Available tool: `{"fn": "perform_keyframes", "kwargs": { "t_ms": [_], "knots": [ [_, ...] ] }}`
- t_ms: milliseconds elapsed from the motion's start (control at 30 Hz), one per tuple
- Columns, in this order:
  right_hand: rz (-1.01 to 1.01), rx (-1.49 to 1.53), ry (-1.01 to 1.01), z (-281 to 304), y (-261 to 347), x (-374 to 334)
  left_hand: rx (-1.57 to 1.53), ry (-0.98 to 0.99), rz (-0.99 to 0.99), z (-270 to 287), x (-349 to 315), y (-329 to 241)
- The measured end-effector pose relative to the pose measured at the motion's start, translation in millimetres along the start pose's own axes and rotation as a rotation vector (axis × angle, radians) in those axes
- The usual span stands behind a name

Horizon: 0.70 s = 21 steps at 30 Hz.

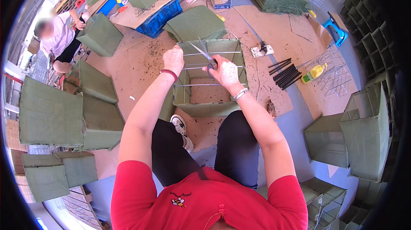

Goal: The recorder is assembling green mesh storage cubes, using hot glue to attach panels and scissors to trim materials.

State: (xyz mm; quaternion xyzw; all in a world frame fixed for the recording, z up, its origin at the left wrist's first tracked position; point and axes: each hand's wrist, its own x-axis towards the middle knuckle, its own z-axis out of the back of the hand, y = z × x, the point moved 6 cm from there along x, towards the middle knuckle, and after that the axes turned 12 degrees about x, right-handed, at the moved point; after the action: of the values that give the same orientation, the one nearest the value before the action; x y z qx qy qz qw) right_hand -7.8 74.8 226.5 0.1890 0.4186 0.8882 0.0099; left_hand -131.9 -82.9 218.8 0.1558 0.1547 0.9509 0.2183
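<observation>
- The right hand (225, 72) is closed on the scissors (204, 53); their blades point up-left, long axis diagonal, above the open green wire-framed box (209, 106).
- The left hand (173, 59) pinches the box's left rim.
- The box sits on the cardboard sheet (141, 65); black rods (284, 74) lie towards its right edge, a yellow bottle (314, 72) beyond them.

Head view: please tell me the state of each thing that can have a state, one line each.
Green fabric box: upright, open on top, wire frame showing.
Scissors: held in right hand, blades open.
Left hand: pinching the box's far rim.
Yellow bottle: lying on its side.
Black rods: lying loose.
</observation>
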Motion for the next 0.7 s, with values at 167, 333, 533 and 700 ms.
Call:
{"fn": "perform_keyframes", "kwargs": {
  "t_ms": [167,333,533,700],
  "knots": [
    [-0.005,0.000,-0.011,0.4,-7.9,0.8,-0.173,0.038,0.091,12.0,12.0,19.0],
    [0.000,0.017,-0.002,1.4,-2.7,0.7,-0.462,-0.093,0.061,-0.4,18.9,52.8],
    [-0.024,0.022,0.018,-2.5,-0.2,-2.0,-0.600,0.097,0.135,-39.4,7.2,44.7],
    [-0.033,0.013,0.035,-0.5,2.3,-1.6,-0.712,0.336,0.084,-39.1,9.9,63.5]
  ]
}}
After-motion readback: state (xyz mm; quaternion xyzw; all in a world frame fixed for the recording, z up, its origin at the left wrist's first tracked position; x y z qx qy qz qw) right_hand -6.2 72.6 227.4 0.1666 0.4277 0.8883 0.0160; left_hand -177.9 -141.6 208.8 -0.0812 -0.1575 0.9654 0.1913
